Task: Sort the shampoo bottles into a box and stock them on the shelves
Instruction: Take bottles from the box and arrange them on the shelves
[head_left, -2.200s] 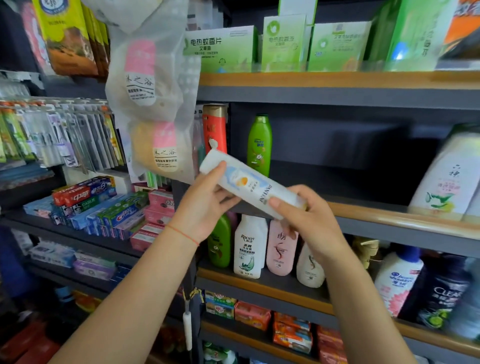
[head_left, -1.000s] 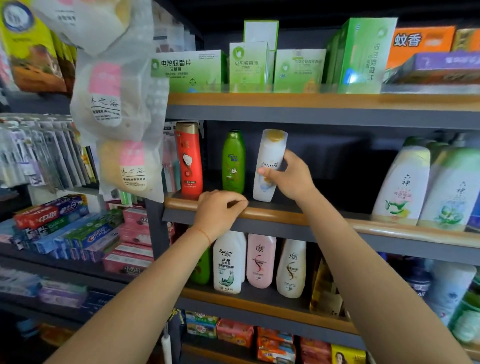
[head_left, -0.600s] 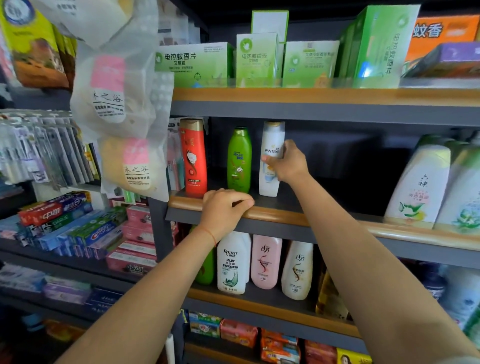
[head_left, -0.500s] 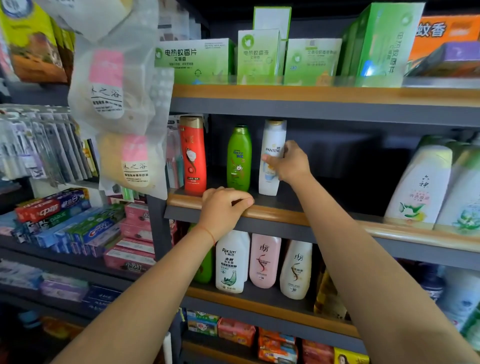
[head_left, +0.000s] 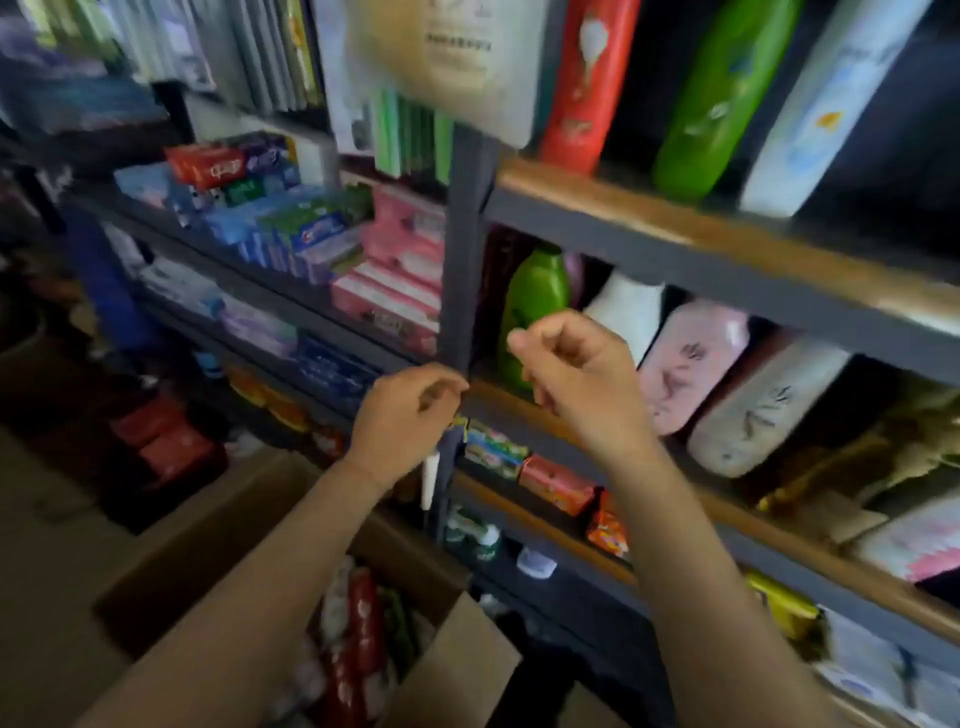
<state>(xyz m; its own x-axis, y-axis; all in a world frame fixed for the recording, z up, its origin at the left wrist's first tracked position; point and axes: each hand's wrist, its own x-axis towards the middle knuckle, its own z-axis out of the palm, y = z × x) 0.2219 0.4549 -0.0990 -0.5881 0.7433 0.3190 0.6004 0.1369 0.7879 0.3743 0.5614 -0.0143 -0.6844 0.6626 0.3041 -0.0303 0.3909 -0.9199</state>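
Toothpaste boxes (head_left: 270, 208) in red, blue and green crowd a side shelf beside pink cartons (head_left: 400, 280) (all blurred), above small colourful packets (head_left: 556, 480) lower down.

No label reads clearly: print on the hanging bag (head_left: 457, 44) and the toothpaste boxes (head_left: 270, 208) is blurred (dark smudged lines only).

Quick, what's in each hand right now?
Left hand: nothing in it, fingers loosely curled.
Right hand: nothing in it, fingers loosely curled.
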